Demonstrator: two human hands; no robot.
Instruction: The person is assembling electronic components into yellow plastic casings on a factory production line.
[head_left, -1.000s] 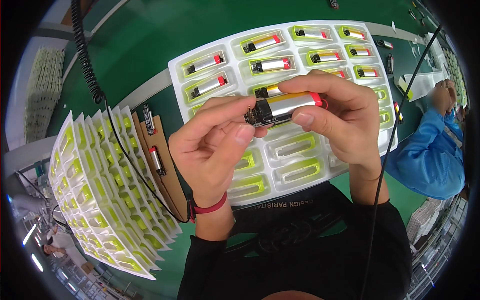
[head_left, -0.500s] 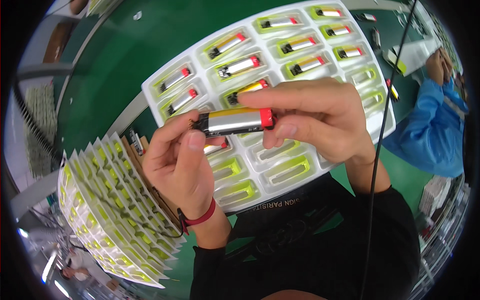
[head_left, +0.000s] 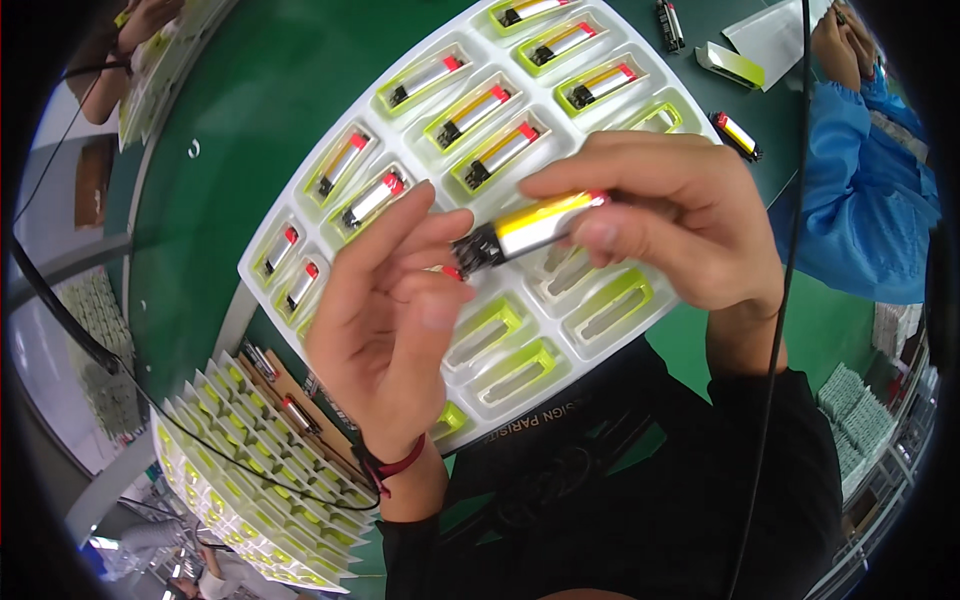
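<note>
My right hand [head_left: 690, 225] pinches a cylindrical battery cell [head_left: 545, 226] near its red end. The cell is silver with a yellow strip, and its black end with small parts points toward my left hand [head_left: 385, 325]. That left hand has its fingers apart around the black end and does not grip it. Below both hands lies a white moulded tray [head_left: 547, 328]. Its far pockets hold similar cells set in yellow-green frames, such as this seated cell [head_left: 502, 154]. Several nearer pockets show only a yellow-green frame [head_left: 612, 308]. My hands hide part of the middle pockets.
Stacked white trays [head_left: 255, 470] with yellow-green pieces stand at the left. Loose cells lie beside them, and another loose cell [head_left: 737, 135] is on the green table [head_left: 235, 190]. A co-worker's blue sleeve [head_left: 860, 190] is at the right. A black cable [head_left: 785, 300] hangs across the view.
My left fingers have let go of the cell's black end and spread. The right hand has tilted the cell and shifted it slightly right. The view has turned over the tray.
</note>
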